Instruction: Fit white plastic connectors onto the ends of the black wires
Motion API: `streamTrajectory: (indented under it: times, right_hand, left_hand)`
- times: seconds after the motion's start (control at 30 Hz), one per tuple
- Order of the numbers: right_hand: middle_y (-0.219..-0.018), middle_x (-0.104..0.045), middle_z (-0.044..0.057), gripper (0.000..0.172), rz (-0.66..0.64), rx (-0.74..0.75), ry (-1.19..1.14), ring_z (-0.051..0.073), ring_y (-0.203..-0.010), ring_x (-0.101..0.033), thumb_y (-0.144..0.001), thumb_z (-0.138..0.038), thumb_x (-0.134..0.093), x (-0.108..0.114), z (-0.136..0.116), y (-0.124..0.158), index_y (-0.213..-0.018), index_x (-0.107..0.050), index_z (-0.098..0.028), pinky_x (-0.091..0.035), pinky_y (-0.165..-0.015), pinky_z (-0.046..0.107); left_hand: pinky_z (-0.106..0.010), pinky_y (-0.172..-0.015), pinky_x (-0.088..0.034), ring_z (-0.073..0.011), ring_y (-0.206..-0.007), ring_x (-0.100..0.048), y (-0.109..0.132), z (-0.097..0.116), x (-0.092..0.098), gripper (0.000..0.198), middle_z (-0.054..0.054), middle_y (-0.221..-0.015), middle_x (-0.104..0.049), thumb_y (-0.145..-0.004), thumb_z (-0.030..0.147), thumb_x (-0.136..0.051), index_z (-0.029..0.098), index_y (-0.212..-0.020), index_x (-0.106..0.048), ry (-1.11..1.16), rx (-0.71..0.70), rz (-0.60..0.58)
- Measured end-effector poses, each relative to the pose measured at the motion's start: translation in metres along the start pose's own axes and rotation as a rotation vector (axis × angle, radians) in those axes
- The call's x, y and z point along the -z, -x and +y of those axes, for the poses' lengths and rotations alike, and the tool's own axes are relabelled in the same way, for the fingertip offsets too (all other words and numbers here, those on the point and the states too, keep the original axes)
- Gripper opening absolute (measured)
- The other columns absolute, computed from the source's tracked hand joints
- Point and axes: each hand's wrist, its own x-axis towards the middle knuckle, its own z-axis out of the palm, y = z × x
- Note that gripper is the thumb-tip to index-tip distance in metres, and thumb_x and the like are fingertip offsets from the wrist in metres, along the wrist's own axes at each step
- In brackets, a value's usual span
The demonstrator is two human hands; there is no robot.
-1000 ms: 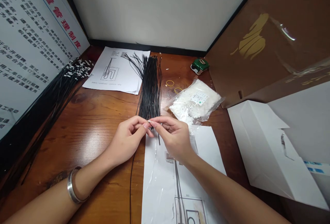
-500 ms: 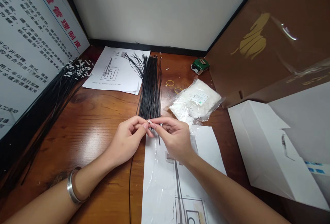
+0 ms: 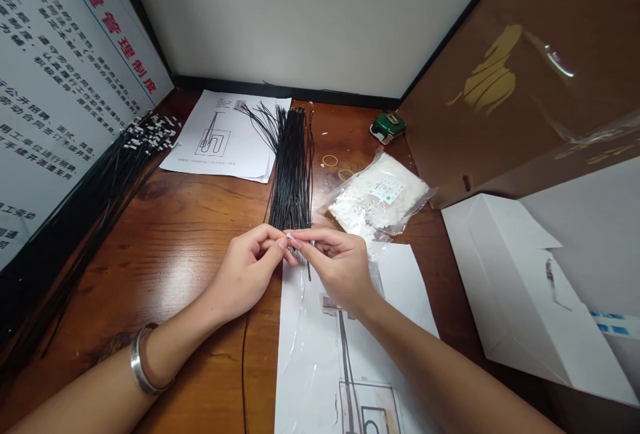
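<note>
Wooden worktop [image 3: 200, 214]: brown and glossy, a pale panel [image 3: 310, 21] along its far edge, a printed board [image 3: 65, 81] along the left.
Left hand [image 3: 250, 271]: grip closed on the wire [image 3: 244, 367] at the fingertips, the exact contact hidden; metal bracelet [image 3: 137, 361] on the wrist.
Right hand [image 3: 344, 267]: grip pinching the connector [image 3: 290, 237], its fingertips meeting the left ones.
Connector: white, tiny, between both hands, just at the bundle's near end.
Wire: black, thin, trailing from under the left hand toward the near edge.
Bundle [image 3: 291, 167]: black wires, from near the far edge down to the hands.
White-tipped wires [image 3: 95, 197]: along the left edge.
Drawings: one sheet [image 3: 183, 154] toward the far left corner, another [image 3: 410, 301] under the right forearm.
Bag [image 3: 400, 184]: clear, white pieces inside, toward the right edge.
Tape measure [image 3: 389, 127]: green, near the far right corner.
Bands [image 3: 330, 156]: two, yellow, between bundle and bag.
</note>
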Motion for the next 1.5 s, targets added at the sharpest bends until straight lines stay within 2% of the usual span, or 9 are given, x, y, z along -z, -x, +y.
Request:
streamTrajectory:
  times: [0.3, 0.67, 0.87, 1.13, 1.23, 1.33, 1.4, 1.5]
  right_hand:
    - [-0.084, -0.078, 0.004, 0.014, 0.028, 0.087, 0.031, 0.015, -0.059, -0.063, -0.075, -0.021, -0.069, -0.0011, -0.0015, 0.0012, -0.081, -0.079, -0.027, -0.044, -0.042, 0.027]
    - [-0.085, -0.078, 0.003, 0.015, 0.046, 0.154, 0.078, 0.015, -0.058, -0.065, -0.076, -0.017, -0.068, -0.0018, -0.0009, 0.0008, -0.08, -0.078, -0.027, -0.047, -0.045, 0.029]
    - [-0.085, -0.077, 0.004, 0.012, 0.03, 0.109, 0.018, 0.016, -0.063, -0.065, -0.075, -0.018, -0.069, -0.0021, 0.0012, 0.0011, -0.079, -0.078, -0.026, -0.047, -0.047, 0.029]
    - [-0.08, -0.076, 0.006, 0.011, -0.019, 0.048, -0.002, 0.011, -0.052, -0.056, -0.076, -0.021, -0.066, -0.0005, -0.0014, 0.0007, -0.079, -0.077, -0.021, -0.037, -0.041, 0.026]
    - [-0.069, -0.071, 0.005, 0.013, -0.013, 0.033, 0.038, 0.007, -0.043, -0.044, -0.077, -0.025, -0.066, -0.0003, -0.001, 0.0008, -0.081, -0.076, -0.018, -0.028, -0.038, 0.025]
    - [-0.049, -0.056, -0.002, 0.016, -0.015, 0.023, 0.075, 0.006, -0.038, -0.03, -0.079, -0.028, -0.065, -0.0001, 0.0, 0.0011, -0.081, -0.075, -0.016, -0.02, -0.037, 0.024]
    - [-0.042, -0.044, -0.006, 0.016, -0.028, 0.022, 0.087, 0.006, -0.038, -0.026, -0.08, -0.028, -0.064, 0.0, 0.0001, 0.0013, -0.081, -0.074, -0.016, -0.018, -0.037, 0.024]
    - [-0.042, -0.037, -0.008, 0.015, -0.043, 0.03, 0.095, 0.006, -0.038, -0.024, -0.08, -0.028, -0.063, 0.0002, -0.0007, 0.0014, -0.081, -0.072, -0.016, -0.017, -0.038, 0.024]
  left_hand:
    - [-0.026, -0.076, -0.045, -0.0145, -0.073, -0.063, -0.0001, -0.0017, 0.0009, 0.022, -0.001, -0.073, -0.068, -0.092, 0.03, -0.05, 0.017, -0.08, -0.062, -0.005, -0.003, -0.003]
    - [-0.026, -0.072, -0.045, -0.0142, -0.07, -0.062, -0.0002, -0.0019, 0.0001, 0.021, -0.001, -0.072, -0.069, -0.091, 0.031, -0.052, 0.017, -0.079, -0.061, -0.014, 0.016, 0.011]
    - [-0.026, -0.069, -0.044, -0.0142, -0.068, -0.06, -0.0002, -0.0012, 0.0002, 0.022, -0.001, -0.072, -0.07, -0.091, 0.032, -0.051, 0.017, -0.079, -0.061, -0.022, 0.023, 0.015]
    - [-0.025, -0.074, -0.046, -0.0132, -0.07, -0.062, -0.0011, 0.0005, -0.001, 0.021, -0.001, -0.07, -0.068, -0.091, 0.03, -0.052, 0.016, -0.077, -0.061, 0.004, 0.011, 0.016]
    - [-0.025, -0.073, -0.046, -0.0127, -0.07, -0.062, -0.0015, -0.0003, -0.001, 0.021, 0.0, -0.07, -0.067, -0.091, 0.029, -0.052, 0.016, -0.078, -0.061, 0.007, 0.004, 0.015]
    - [-0.024, -0.07, -0.045, -0.0125, -0.07, -0.062, -0.0012, -0.0009, -0.0007, 0.021, 0.0, -0.071, -0.067, -0.091, 0.031, -0.053, 0.016, -0.079, -0.062, -0.003, -0.002, 0.015]
    - [-0.024, -0.069, -0.045, -0.0124, -0.07, -0.061, -0.0009, -0.0009, -0.0007, 0.021, 0.0, -0.072, -0.067, -0.091, 0.031, -0.053, 0.016, -0.079, -0.062, -0.004, -0.009, 0.016]
    - [-0.024, -0.069, -0.045, -0.0121, -0.07, -0.061, -0.0004, -0.0007, -0.0009, 0.02, 0.0, -0.071, -0.066, -0.091, 0.029, -0.052, 0.016, -0.079, -0.062, 0.002, -0.025, 0.016]
